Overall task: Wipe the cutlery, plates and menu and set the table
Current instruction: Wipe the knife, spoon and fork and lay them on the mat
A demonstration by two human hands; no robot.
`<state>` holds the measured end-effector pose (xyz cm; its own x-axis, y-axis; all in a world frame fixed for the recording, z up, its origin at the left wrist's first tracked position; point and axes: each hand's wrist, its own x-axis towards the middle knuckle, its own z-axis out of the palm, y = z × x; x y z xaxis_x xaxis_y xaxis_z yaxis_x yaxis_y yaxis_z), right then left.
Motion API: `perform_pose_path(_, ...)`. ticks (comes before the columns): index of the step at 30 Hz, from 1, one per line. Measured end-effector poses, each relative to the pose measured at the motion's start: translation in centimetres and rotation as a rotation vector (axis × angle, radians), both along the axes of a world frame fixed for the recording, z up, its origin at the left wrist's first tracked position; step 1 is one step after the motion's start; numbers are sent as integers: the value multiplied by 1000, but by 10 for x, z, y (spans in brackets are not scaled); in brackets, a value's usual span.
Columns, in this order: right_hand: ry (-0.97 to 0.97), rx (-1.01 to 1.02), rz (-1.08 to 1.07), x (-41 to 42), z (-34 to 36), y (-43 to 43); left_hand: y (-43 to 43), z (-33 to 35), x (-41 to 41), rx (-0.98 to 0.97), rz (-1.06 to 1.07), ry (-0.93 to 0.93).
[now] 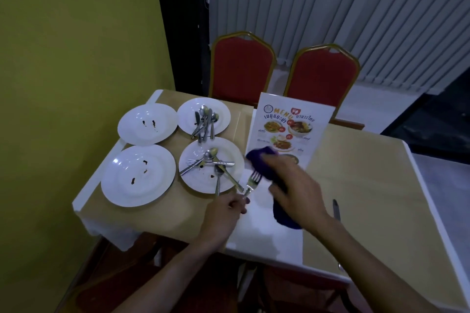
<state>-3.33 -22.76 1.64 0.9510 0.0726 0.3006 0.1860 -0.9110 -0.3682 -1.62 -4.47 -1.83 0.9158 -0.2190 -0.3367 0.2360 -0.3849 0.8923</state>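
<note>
A fork (252,182) is held tines-up at the near right rim of a stained white plate (203,180), its metal catching a yellowish gleam against the tabletop (368,185). The left hand (226,213) pinches the fork's handle between closed fingertips, just beside that plate. The right hand (295,185) is wrapped around a purple cloth (264,162), fingers curled over it; the cloth bunches just right of the tines and trails down below the hand. Whether cloth and tines touch is unclear through the blur.

On the stained plate lie more cutlery (213,162): spoons and a fork crossed over dark sauce marks. Beyond it, a smaller plate (188,112) carries another heap of spoons, forks and knives (204,122). Left of the stained plate sit two more white plates, the nearer one (119,185) and the farther one (132,129), each dotted with brown smears.

A laminated menu (290,124) with food photographs lies flat to the right of the stained plate, its near corner hidden by the cloth. A single knife (336,208) rests on the tabletop well to the right, past the right wrist. Two red chairs (241,68) with gold frames stand at the far side.
</note>
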Motion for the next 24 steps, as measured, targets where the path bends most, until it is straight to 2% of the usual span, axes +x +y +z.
perform_pose_path(2, -29, -328, 186, -10, -2, 2, -8, 7, -11, 121, -2, -159)
perform_pose_path(4, 44, -355, 67, -14, -4, 7, -13, 11, -21, 137, 19, -215)
perform_pose_path(5, 8, -350, 20, -15, -5, 10, -15, 12, -23, 138, 41, -229)
perform_pose_path(8, -150, -459, 90, -24, -13, 19, -10, 9, -21, 198, 57, -312)
perform_pose_path(10, -74, -391, 38, -20, -10, 9, -8, 10, -26, 190, 16, -376)
perform_pose_path(12, 98, -249, -134, -10, -5, -6, -8, 11, -29, 156, -5, -385)
perform_pose_path(13, 173, -106, -203, -4, -2, -13, -8, 11, -29, 140, -12, -375)
perform_pose_path(15, 270, 401, -265, 4, 7, -20, -7, 15, -25, 85, -24, -308)
perform_pose_path(17, 417, 935, -281, 0, 14, -19, -8, 21, -20, -70, -2, -171)
perform_pose_path(19, 602, 1260, -257, -7, 18, -15, -12, 26, -18, -259, 22, -2)
perform_pose_path(22, 794, 1389, -120, -14, 21, -4, -19, 31, -19, -432, 71, 223)
perform_pose_path(24, 762, 1327, -76, -12, 21, 3, -16, 27, -18, -449, 95, 297)
